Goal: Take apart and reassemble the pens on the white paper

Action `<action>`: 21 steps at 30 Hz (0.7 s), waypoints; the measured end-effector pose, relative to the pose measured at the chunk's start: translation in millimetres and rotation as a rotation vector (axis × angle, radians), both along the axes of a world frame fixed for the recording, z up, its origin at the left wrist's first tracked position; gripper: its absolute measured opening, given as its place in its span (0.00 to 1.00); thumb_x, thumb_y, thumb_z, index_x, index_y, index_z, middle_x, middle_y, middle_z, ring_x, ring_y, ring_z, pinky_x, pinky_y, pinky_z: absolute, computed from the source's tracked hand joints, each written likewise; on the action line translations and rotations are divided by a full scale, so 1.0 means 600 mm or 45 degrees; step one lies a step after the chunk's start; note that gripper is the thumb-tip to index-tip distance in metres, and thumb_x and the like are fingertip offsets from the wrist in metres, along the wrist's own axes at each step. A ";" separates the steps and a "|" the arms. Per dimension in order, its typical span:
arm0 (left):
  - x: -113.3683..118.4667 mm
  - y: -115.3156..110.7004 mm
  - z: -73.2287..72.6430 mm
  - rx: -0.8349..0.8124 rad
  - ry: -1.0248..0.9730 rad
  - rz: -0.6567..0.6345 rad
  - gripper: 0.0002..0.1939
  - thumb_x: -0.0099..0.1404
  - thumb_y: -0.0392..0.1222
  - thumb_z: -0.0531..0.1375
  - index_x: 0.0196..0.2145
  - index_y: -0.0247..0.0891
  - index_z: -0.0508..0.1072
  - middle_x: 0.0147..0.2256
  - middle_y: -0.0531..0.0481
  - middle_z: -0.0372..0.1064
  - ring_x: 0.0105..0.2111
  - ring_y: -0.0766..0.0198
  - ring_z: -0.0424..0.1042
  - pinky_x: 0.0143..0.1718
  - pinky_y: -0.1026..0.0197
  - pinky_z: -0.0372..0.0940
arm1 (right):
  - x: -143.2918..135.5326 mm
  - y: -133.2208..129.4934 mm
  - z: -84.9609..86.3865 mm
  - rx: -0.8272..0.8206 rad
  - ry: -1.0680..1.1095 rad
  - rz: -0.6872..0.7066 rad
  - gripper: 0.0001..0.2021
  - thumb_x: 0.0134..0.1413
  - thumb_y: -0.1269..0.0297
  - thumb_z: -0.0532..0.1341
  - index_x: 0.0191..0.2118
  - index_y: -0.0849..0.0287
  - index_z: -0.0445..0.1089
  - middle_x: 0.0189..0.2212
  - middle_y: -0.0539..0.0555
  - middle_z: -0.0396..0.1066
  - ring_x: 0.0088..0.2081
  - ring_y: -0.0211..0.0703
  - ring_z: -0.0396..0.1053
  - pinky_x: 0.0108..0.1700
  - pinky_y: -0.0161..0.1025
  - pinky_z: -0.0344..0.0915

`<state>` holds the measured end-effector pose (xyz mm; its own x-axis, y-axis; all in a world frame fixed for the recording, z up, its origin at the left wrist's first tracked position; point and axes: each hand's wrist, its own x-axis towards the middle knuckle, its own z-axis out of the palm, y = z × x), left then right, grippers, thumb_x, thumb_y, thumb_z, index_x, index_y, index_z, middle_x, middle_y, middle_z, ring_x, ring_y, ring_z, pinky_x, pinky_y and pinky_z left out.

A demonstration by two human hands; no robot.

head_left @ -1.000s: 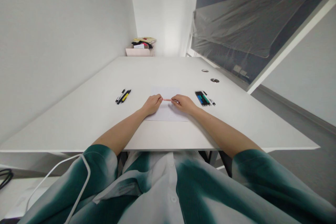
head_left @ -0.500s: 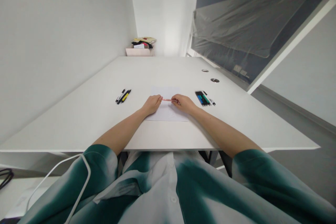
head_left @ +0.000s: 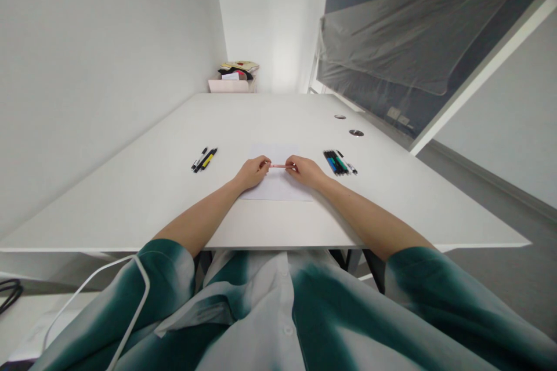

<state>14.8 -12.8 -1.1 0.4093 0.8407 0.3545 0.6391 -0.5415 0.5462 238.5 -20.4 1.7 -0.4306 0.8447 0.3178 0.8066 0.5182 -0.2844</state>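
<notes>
My left hand (head_left: pixel 252 173) and right hand (head_left: pixel 305 171) pinch a pink pen (head_left: pixel 278 166) over white paper (head_left: pixel 278 188), not yet laid down like the left pens (head_left: pixel 203 162) and right pens (head_left: pixel 334 163).

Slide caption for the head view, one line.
Left hand and right hand hold a pink pen over white paper, between three pens and a larger pen row.
</notes>
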 end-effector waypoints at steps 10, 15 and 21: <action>0.006 0.005 -0.007 0.025 -0.055 -0.059 0.14 0.64 0.41 0.56 0.42 0.36 0.79 0.39 0.45 0.78 0.38 0.60 0.75 0.44 0.58 0.68 | 0.000 -0.001 -0.003 0.005 -0.015 -0.020 0.08 0.57 0.67 0.58 0.42 0.57 0.71 0.37 0.54 0.76 0.35 0.44 0.70 0.36 0.36 0.59; 0.004 0.007 -0.007 0.079 -0.010 -0.059 0.12 0.63 0.43 0.58 0.38 0.37 0.80 0.36 0.46 0.78 0.35 0.60 0.75 0.42 0.58 0.68 | -0.002 -0.001 -0.002 -0.022 -0.024 -0.029 0.09 0.57 0.67 0.58 0.43 0.57 0.71 0.38 0.54 0.76 0.36 0.43 0.70 0.36 0.36 0.59; 0.005 0.007 -0.005 0.100 -0.023 -0.034 0.09 0.61 0.40 0.60 0.36 0.36 0.80 0.34 0.48 0.77 0.33 0.63 0.74 0.41 0.61 0.67 | -0.001 -0.001 -0.003 -0.007 -0.012 -0.015 0.08 0.58 0.67 0.58 0.42 0.57 0.70 0.37 0.54 0.76 0.35 0.42 0.70 0.36 0.35 0.58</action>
